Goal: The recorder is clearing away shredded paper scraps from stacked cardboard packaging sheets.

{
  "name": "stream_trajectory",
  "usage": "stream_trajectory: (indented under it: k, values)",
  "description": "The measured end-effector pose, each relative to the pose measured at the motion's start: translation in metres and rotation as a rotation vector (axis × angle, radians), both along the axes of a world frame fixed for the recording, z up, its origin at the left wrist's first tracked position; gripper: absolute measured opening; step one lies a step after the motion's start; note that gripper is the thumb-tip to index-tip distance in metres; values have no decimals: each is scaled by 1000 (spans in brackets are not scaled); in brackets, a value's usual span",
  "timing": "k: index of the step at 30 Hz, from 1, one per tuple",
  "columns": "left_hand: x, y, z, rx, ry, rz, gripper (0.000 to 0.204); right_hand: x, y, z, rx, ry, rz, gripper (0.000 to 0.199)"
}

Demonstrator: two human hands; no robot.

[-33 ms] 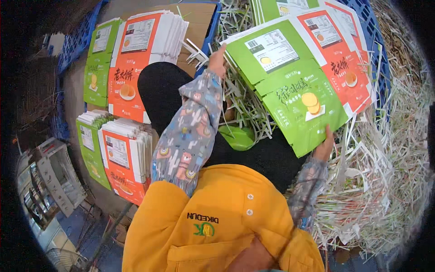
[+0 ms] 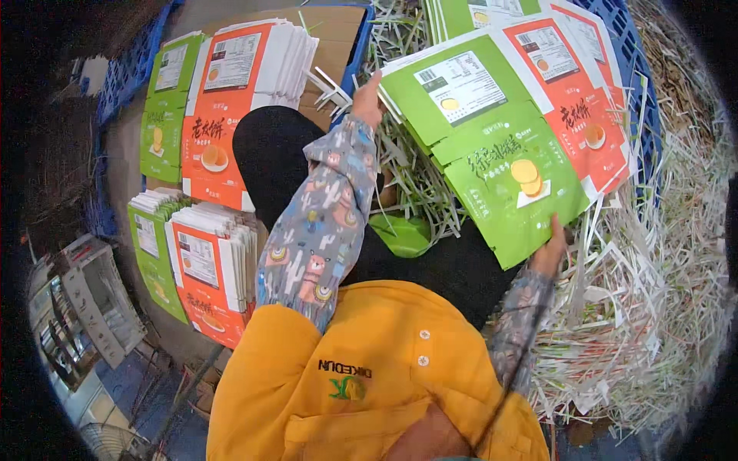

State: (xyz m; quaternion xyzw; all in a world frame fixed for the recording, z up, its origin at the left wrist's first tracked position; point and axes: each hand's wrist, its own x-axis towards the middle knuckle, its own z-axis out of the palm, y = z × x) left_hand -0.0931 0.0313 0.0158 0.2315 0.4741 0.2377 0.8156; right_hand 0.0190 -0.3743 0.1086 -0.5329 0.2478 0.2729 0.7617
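Spread in front of me is a stack of flat printed carton sheets [image 2: 507, 180], with green panels on the left and orange-red panels on the right. My left hand [image 2: 367, 101] grips its upper left edge, fingers mostly hidden beneath. At the lower green corner, my right hand [image 2: 548, 250] holds the stack with the thumb showing along the edge and the other fingers hidden. The stack lies tilted above a heap of paper strips. Beyond it, more green carton sheets [image 2: 440, 19] show at the top, partly covered.
Two piles of similar sheets stand at left, one farther [image 2: 223, 115] and one nearer [image 2: 201, 269]. Brown cardboard [image 2: 332, 38] lies behind them. Shredded paper strips [image 2: 630, 315] cover the right side. Blue plastic crates [image 2: 649, 123] edge the area. A green scrap [image 2: 401, 235] lies by my legs.
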Motion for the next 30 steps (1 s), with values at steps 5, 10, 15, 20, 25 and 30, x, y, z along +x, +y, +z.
stream_trajectory:
  k: [5, 10, 15, 20, 25, 30]
  values:
    - [13, 44, -14, 270, -5, -164, 31, 0, 0, -1, -62, -15, 64, 36]
    - [40, 46, 50, 1251, 674, -534, 29, 6, -19, -21, -95, -39, 30, 34]
    - [43, 71, 51, 763, 472, -426, 27, -5, 5, -6, -168, -87, 47, 32]
    - [53, 74, 60, 1040, 508, -548, 33, -8, 3, -1, -157, -81, -9, 31]
    - [61, 62, 48, 437, 192, -378, 23, 1, 18, 11, -96, -8, 0, 32]
    - [47, 85, 51, 300, 293, -895, 24, 1, 17, 4, -125, -76, -7, 32]
